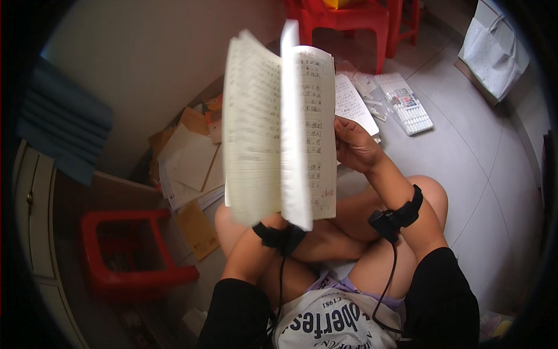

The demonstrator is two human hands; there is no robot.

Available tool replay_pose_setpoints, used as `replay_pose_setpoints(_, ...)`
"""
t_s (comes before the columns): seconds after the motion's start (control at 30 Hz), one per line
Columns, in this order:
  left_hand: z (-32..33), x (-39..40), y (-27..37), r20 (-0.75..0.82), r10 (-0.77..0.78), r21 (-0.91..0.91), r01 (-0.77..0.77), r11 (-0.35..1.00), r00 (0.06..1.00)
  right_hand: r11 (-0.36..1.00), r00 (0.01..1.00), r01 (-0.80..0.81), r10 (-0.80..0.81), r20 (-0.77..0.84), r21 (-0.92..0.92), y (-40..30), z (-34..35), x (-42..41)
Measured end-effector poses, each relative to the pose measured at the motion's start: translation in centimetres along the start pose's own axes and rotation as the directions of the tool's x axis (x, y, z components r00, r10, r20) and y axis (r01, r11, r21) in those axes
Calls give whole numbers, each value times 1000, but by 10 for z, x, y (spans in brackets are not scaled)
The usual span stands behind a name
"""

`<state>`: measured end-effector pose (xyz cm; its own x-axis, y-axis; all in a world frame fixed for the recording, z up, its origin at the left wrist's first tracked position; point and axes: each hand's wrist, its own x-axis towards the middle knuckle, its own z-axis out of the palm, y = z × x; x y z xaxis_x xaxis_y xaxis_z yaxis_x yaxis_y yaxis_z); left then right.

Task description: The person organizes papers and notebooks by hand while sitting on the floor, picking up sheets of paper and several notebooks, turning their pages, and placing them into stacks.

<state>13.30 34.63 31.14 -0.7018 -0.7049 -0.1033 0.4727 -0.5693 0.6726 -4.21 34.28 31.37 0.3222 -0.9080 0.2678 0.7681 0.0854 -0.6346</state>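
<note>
An open notebook [320,131] with lined pages of handwriting and some red marks is held up before me. One white page [291,131] stands up along the middle, blurred, and the left pages [253,126] are blurred too. My right hand [357,144] grips the notebook's right edge, thumb towards the front. My left forearm [248,253] reaches up behind the lower part of the notebook, which hides the left hand. Both arms wear black straps with cables. Beneath the notebook are my crossed legs [331,244].
Papers and envelopes [192,161] lie piled by the wall at left. A red plastic stool [135,288] lies at lower left; a red chair [348,19] stands ahead. Handwritten sheets [355,104], a marker set [405,104] and a white bag [495,52] are to the right.
</note>
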Motion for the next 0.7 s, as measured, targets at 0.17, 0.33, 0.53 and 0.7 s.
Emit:
replay_pose_setpoints(0.17,-3,-3,3,-15,8,21,-8,1000,1000,998,982,5,7,-186,66,0,25,1)
replay_pose_setpoints(0.33,-3,-4,4,-9,17,33,-16,999,1000,1000,997,5,-6,81,23,7,0,-1)
replay_pose_setpoints(0.53,-5,-5,1,-10,11,39,-10,999,1000,993,997,10,0,82,-118,2,2,-6)
replay_pose_setpoints(0.7,-4,-14,5,-11,9,38,-8,999,1000,995,996,-30,38,85,-94,-2,12,-7)
